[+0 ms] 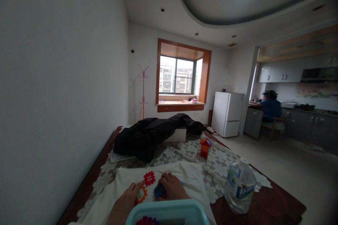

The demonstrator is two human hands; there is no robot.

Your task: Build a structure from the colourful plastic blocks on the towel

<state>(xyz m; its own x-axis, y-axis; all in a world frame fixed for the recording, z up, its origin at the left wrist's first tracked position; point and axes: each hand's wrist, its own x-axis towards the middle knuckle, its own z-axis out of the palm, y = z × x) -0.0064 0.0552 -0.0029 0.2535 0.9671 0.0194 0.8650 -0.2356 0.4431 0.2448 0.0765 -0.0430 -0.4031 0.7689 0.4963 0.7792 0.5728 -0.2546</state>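
Observation:
On a white cloth [185,172] near the table's front, my left hand [126,200] rests with its fingers on an orange interlocking block [141,194]. My right hand [173,187] is curled over a blue block [159,190]. A red snowflake-shaped block [149,178] lies on the cloth between and just beyond both hands. Below the hands, the rim of a light-blue plastic bin [169,213] holds more coloured pieces [146,220]. A small built house of orange and mixed blocks [205,147] stands farther back on the lace tablecloth.
A clear water bottle [239,187] stands at the right of the table. A black jacket [150,133] is heaped at the far end. Beyond are a white fridge [227,114], a window, a pink coat stand [143,91], and a person in blue [271,108] seated at the kitchen counter.

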